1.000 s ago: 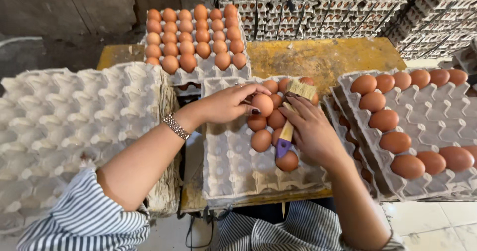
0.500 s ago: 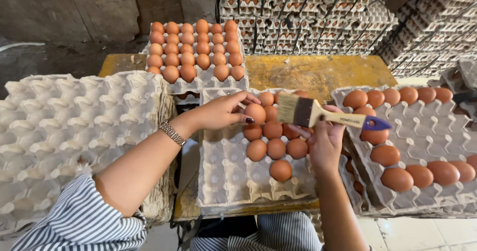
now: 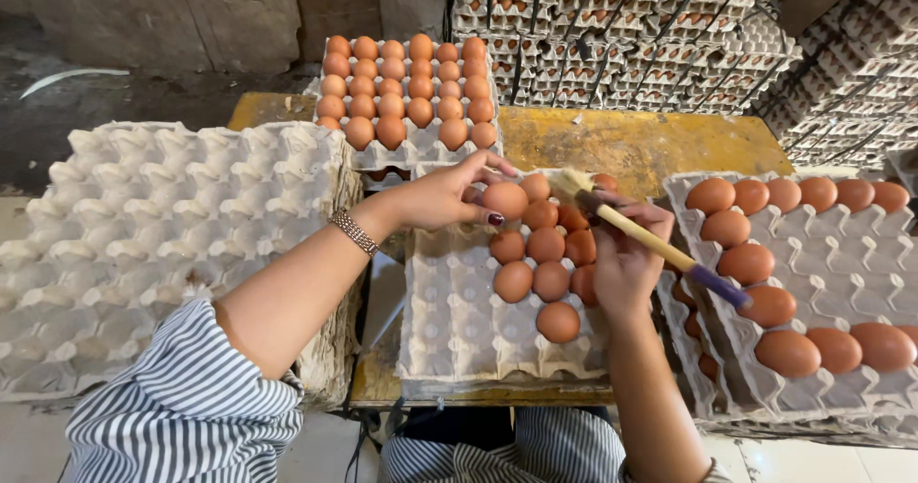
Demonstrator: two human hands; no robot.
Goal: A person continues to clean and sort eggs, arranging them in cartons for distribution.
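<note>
Two hands at a half-filled egg tray, one holding an egg and one holding a brush.

At 9 o'clock stands a stack of empty grey trays (image 3: 143, 244). Next, the left hand (image 3: 449, 196) is closed by its fingertips around a brown egg (image 3: 505, 199) at the 12 o'clock edge of the middle tray (image 3: 459, 320), which lies on the yellow surface (image 3: 631, 139). I judge the egg light, smooth and easy to crack, so it is best held around its middle with soft pressure, not by the ends. More eggs sit in the cups just beside it. The right hand (image 3: 626, 263) is clamped on the wooden handle of a brush (image 3: 650, 239), bristles near the held egg. At 3 o'clock another tray (image 3: 841, 253) carries some eggs, and a full tray (image 3: 411, 91) stands at 12 o'clock.
</note>
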